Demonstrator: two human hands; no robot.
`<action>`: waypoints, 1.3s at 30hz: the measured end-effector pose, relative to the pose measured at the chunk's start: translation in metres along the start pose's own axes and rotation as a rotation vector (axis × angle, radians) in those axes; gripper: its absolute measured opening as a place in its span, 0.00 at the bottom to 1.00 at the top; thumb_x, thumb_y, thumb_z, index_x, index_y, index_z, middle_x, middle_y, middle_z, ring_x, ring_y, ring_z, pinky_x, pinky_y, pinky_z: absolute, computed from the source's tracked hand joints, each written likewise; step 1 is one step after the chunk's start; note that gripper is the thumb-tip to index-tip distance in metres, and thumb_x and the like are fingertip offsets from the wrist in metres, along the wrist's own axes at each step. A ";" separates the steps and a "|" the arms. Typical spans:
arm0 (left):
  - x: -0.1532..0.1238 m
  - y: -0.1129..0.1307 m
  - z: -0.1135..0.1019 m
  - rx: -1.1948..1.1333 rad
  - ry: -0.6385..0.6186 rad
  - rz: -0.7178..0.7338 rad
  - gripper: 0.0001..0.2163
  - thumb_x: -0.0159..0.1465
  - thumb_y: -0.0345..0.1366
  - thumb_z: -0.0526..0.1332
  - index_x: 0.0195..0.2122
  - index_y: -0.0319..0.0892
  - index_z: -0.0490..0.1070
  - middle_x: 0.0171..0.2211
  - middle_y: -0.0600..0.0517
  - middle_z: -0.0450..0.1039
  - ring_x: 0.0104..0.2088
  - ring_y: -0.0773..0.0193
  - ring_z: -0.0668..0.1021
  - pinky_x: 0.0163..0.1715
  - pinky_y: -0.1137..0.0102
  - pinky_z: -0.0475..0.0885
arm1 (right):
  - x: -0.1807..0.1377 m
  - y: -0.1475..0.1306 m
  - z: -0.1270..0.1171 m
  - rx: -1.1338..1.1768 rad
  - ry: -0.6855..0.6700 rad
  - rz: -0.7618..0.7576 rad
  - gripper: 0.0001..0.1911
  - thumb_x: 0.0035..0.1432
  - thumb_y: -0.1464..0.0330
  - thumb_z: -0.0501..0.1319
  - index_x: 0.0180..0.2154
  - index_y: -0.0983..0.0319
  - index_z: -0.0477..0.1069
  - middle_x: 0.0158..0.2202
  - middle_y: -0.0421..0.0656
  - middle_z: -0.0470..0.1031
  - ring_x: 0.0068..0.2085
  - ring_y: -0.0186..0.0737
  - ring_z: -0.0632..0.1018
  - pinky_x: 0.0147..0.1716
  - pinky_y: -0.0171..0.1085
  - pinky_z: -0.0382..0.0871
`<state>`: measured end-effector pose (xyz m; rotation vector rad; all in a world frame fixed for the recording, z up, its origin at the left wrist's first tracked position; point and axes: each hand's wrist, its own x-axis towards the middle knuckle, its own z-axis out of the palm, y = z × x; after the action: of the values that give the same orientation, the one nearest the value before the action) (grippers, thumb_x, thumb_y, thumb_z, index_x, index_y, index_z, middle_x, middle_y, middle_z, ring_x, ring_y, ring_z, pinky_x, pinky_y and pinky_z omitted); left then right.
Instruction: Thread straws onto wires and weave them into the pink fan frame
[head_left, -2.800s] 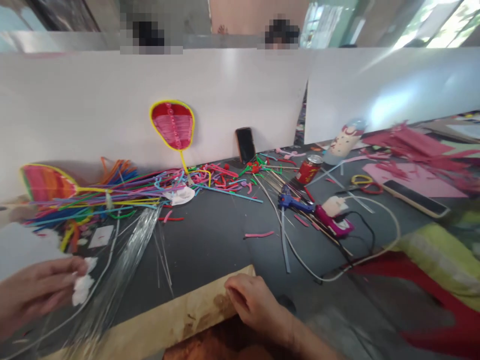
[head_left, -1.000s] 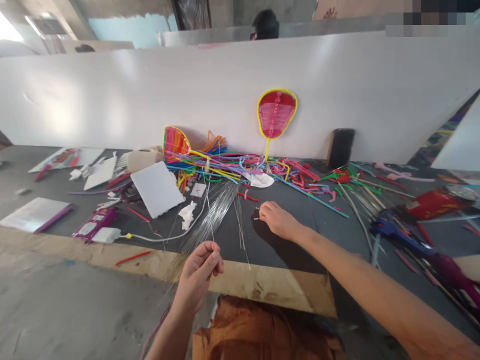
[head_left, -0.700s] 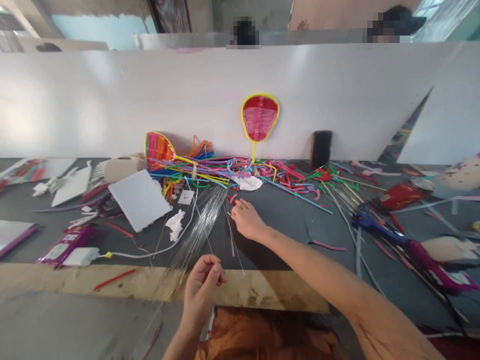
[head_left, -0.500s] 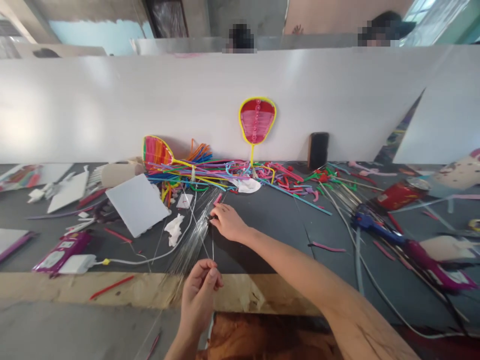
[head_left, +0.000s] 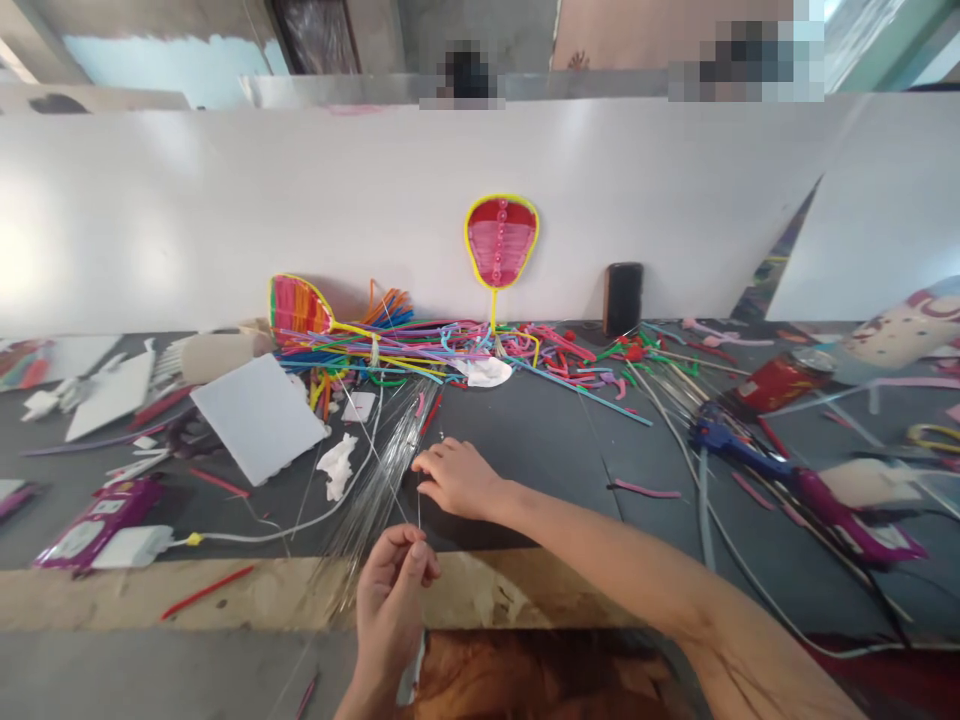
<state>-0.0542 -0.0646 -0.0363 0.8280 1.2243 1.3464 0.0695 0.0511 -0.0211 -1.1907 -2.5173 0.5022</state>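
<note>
My left hand (head_left: 394,590) is closed in a pinch at the near edge of the dark tabletop, gripping a thin wire (head_left: 419,512). The wire runs upward from those fingertips to my right hand (head_left: 461,482), whose fingers are curled at its upper end. Just left of the right hand lies a loose bundle of shiny thin wires (head_left: 375,490), fanned towards me. A short pink pipe-cleaner piece (head_left: 420,405) rests over the bundle's far end, with a red stick (head_left: 432,412) beside it.
Coloured pipe cleaners (head_left: 420,345) lie heaped along the white partition (head_left: 360,200). A yellow-rimmed pink fan (head_left: 501,240) and a phone (head_left: 623,298) lean there. On the left are a white board (head_left: 259,418) and a purple pack (head_left: 105,520); on the right, a blue glue gun (head_left: 731,440) and a red can (head_left: 784,380).
My right hand has moved slightly nearer to me, and the pink piece by its fingertips now lies apart from it. The left hand keeps its pinch. The view has shifted slightly.
</note>
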 end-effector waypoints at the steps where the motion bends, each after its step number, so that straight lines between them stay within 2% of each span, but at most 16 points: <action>1: -0.001 0.001 0.001 0.007 0.005 0.005 0.11 0.55 0.42 0.64 0.32 0.41 0.67 0.18 0.55 0.66 0.22 0.69 0.68 0.24 0.75 0.62 | 0.002 -0.004 0.001 0.008 -0.006 -0.024 0.12 0.57 0.66 0.59 0.44 0.59 0.68 0.44 0.45 0.73 0.46 0.45 0.69 0.42 0.43 0.64; 6: -0.008 0.002 0.001 0.074 0.063 0.025 0.14 0.51 0.44 0.65 0.30 0.40 0.68 0.18 0.54 0.66 0.20 0.68 0.69 0.21 0.75 0.63 | -0.010 0.002 -0.013 0.062 -0.038 -0.144 0.16 0.57 0.69 0.59 0.48 0.62 0.67 0.47 0.47 0.73 0.48 0.44 0.69 0.47 0.43 0.63; 10: -0.010 0.003 0.001 0.148 0.066 0.047 0.13 0.51 0.44 0.65 0.30 0.40 0.69 0.18 0.54 0.67 0.20 0.67 0.70 0.21 0.74 0.65 | -0.054 0.037 -0.048 0.042 0.015 -0.071 0.15 0.57 0.72 0.59 0.47 0.63 0.69 0.47 0.47 0.72 0.49 0.42 0.69 0.51 0.42 0.61; 13: -0.008 0.011 0.008 0.240 0.027 0.067 0.13 0.51 0.43 0.65 0.31 0.41 0.69 0.18 0.54 0.69 0.21 0.66 0.71 0.21 0.74 0.66 | -0.095 0.074 -0.078 -0.054 0.088 0.086 0.12 0.56 0.72 0.60 0.44 0.62 0.70 0.46 0.47 0.73 0.49 0.43 0.69 0.51 0.43 0.60; 16: -0.003 0.026 0.023 0.331 -0.068 0.108 0.11 0.52 0.42 0.65 0.32 0.41 0.70 0.19 0.53 0.70 0.22 0.66 0.72 0.23 0.75 0.67 | -0.134 0.111 -0.107 -0.176 0.135 0.338 0.11 0.57 0.72 0.59 0.43 0.63 0.70 0.46 0.46 0.73 0.49 0.43 0.70 0.51 0.42 0.61; 18: 0.003 0.037 0.038 0.358 -0.145 0.129 0.10 0.53 0.41 0.64 0.33 0.41 0.70 0.19 0.53 0.70 0.22 0.67 0.72 0.24 0.75 0.67 | -0.158 0.130 -0.123 -0.251 0.161 0.505 0.12 0.57 0.73 0.57 0.45 0.64 0.70 0.46 0.48 0.73 0.49 0.45 0.70 0.50 0.43 0.61; 22: 0.022 0.051 0.080 0.381 -0.327 0.115 0.10 0.54 0.40 0.63 0.34 0.41 0.69 0.20 0.53 0.71 0.23 0.67 0.73 0.23 0.75 0.66 | -0.189 0.152 -0.140 -0.285 0.166 0.643 0.12 0.57 0.75 0.56 0.44 0.65 0.70 0.44 0.50 0.74 0.47 0.45 0.72 0.48 0.42 0.62; 26: 0.048 0.050 0.122 0.349 -0.429 0.126 0.09 0.57 0.41 0.61 0.35 0.41 0.69 0.19 0.54 0.70 0.20 0.69 0.70 0.22 0.76 0.64 | -0.189 0.163 -0.137 -0.286 0.127 0.708 0.12 0.59 0.75 0.55 0.45 0.66 0.69 0.43 0.49 0.74 0.43 0.42 0.75 0.42 0.36 0.65; 29: 0.063 0.037 0.140 0.337 -0.454 0.126 0.10 0.57 0.41 0.60 0.35 0.40 0.68 0.19 0.54 0.70 0.20 0.70 0.69 0.22 0.76 0.63 | -0.174 0.168 -0.129 -0.305 0.096 0.715 0.12 0.59 0.75 0.55 0.45 0.66 0.69 0.43 0.51 0.74 0.44 0.44 0.75 0.42 0.37 0.65; 34: 0.073 0.012 0.140 0.322 -0.362 0.062 0.10 0.56 0.41 0.60 0.33 0.39 0.68 0.18 0.55 0.69 0.19 0.71 0.69 0.21 0.77 0.62 | -0.154 0.172 -0.123 -0.321 0.046 0.718 0.12 0.56 0.77 0.56 0.43 0.67 0.70 0.38 0.54 0.75 0.42 0.48 0.75 0.39 0.38 0.64; 39: 0.074 0.007 0.134 0.316 -0.377 0.010 0.10 0.56 0.41 0.60 0.34 0.38 0.68 0.19 0.55 0.69 0.20 0.71 0.68 0.21 0.77 0.62 | -0.149 0.160 -0.118 -0.254 0.034 0.692 0.13 0.56 0.78 0.53 0.42 0.67 0.70 0.37 0.54 0.76 0.39 0.47 0.77 0.36 0.39 0.65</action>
<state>0.0583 0.0360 -0.0113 1.2490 1.1434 0.9574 0.3172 0.0505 -0.0048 -2.1550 -2.1289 0.3051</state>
